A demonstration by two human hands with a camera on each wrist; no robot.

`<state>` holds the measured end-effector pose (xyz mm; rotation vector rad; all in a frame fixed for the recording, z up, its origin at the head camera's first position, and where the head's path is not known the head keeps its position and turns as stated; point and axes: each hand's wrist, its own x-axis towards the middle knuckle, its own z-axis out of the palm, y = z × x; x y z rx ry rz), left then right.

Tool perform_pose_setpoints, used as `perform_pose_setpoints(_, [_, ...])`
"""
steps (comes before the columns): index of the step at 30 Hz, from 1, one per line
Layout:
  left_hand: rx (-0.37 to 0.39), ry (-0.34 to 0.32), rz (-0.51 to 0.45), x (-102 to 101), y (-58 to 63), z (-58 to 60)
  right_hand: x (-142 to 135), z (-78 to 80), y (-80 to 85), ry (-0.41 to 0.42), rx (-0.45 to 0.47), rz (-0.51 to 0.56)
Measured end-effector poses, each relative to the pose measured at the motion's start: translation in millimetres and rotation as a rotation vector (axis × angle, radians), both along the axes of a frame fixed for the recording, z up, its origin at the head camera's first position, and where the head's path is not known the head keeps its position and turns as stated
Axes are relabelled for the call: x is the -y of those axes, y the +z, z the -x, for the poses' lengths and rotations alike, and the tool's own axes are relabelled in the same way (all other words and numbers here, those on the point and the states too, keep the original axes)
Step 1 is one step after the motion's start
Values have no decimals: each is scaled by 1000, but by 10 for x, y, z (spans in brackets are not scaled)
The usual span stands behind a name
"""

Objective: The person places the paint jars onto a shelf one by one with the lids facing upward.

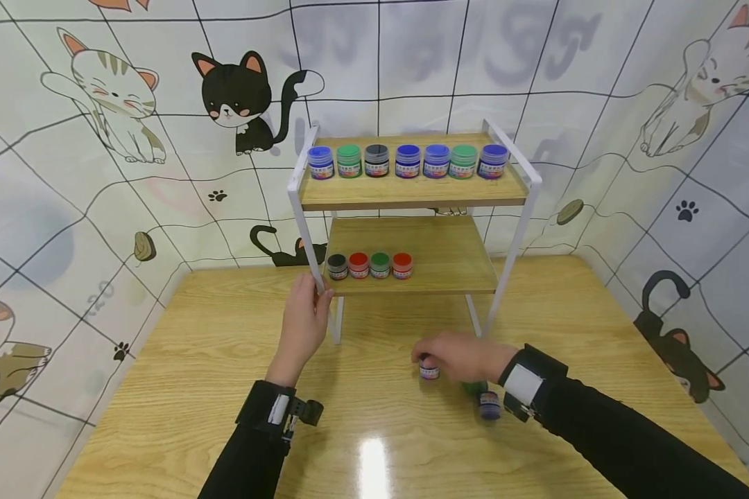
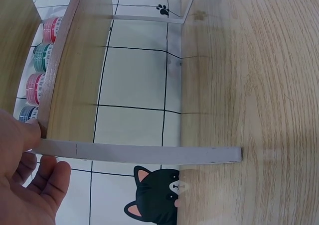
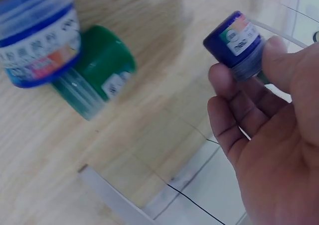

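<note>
My left hand (image 1: 304,315) grips the front left post of a two-tier shelf rack (image 1: 517,242). In the left wrist view the thumb of the left hand (image 2: 22,170) lies against the post by the lower board, its fingers bent on the other side. My right hand (image 1: 465,355) pinches a small blue paint jar (image 3: 237,46) between thumb and fingers, over the table in front of the rack. Close by that hand are a green paint jar (image 3: 102,60), lying on its side, and another blue paint jar (image 1: 489,405).
The upper board (image 1: 412,190) bears a row of several blue, green and black jars. On the left of the lower board (image 1: 449,256) stand black, red and green jars. A cat-patterned sheet (image 1: 412,55) hangs behind the wooden table (image 1: 225,416).
</note>
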<state>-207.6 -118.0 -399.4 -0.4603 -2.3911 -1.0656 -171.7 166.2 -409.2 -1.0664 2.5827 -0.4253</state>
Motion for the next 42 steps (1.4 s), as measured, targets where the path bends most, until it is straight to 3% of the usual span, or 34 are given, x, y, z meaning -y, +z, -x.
perform_pose_setpoints(16, [5, 7, -4, 7, -16, 6, 26, 25, 346, -63, 8, -12])
perform_pose_setpoints(42, [62, 6, 1, 14, -11, 13, -46, 139, 949, -39, -148, 10])
